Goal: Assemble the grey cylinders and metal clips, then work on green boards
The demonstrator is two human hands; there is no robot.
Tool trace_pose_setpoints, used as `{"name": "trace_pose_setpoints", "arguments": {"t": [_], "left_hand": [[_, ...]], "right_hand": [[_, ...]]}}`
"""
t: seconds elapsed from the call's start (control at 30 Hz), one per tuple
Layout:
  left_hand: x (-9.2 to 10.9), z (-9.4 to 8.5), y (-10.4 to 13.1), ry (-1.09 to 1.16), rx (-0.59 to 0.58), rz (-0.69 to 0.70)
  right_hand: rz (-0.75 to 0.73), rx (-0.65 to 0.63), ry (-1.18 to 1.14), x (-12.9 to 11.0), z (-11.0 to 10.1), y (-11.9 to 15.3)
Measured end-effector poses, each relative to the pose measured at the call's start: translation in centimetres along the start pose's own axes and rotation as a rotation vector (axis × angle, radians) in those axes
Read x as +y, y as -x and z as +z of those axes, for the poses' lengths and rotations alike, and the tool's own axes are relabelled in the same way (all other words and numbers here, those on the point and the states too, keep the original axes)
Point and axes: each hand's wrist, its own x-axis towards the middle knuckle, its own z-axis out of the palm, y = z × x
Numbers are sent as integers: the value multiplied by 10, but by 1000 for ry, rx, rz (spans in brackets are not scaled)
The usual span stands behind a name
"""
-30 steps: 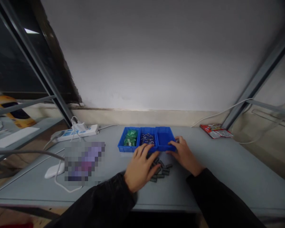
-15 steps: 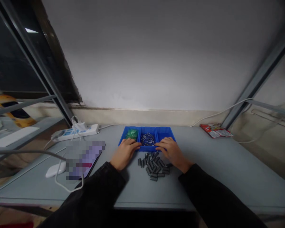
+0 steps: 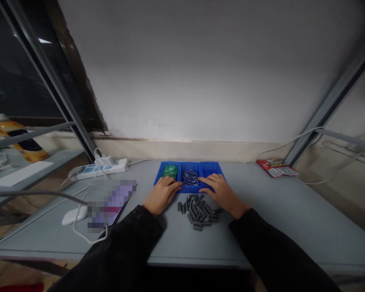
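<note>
Three joined blue bins [image 3: 191, 189] stand near the wall. Green pieces [image 3: 170, 170] lie in the left bin and small metal pins [image 3: 190, 177] in the middle one. My left hand [image 3: 162, 194] is closed on the front rim of the left bin, its fingers over the edge. At the right bin's front rim is my right hand [image 3: 221, 194], fingers apart, with nothing seen in it. Between my wrists, in front of the bins, lies a pile of dark grey cylinders [image 3: 199, 211] on the table.
On the left are a power strip [image 3: 118, 166], a phone-like purple object [image 3: 117, 202], a white mouse-shaped item [image 3: 74, 215] and loose cables. A red packet [image 3: 276, 168] lies at the back right. A yellow bottle [image 3: 21, 140] stands beyond the left frame post.
My right hand's fingers have opened a little and lifted at the bin's rim. My left hand keeps its place on the left bin. The view has shifted slightly.
</note>
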Motion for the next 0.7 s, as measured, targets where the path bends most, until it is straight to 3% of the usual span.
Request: {"name": "trace_pose_setpoints", "arguments": {"t": [0.1,0.17,0.27,0.4,0.7], "left_hand": [[0,-2,2,-23,77,-20],[0,-4,2,-21,127,-42],[2,-7,2,36,181,-50],[7,-6,-1,140,213,-41],[14,-5,-3,77,171,104]], "right_hand": [[15,68,45,-10,-9,0],[7,41,2,-19,-19,5],[30,-150,-130,-28,-36,19],[190,-363,-105,-28,-55,42],[247,-462,-171,-16,-49,63]]}}
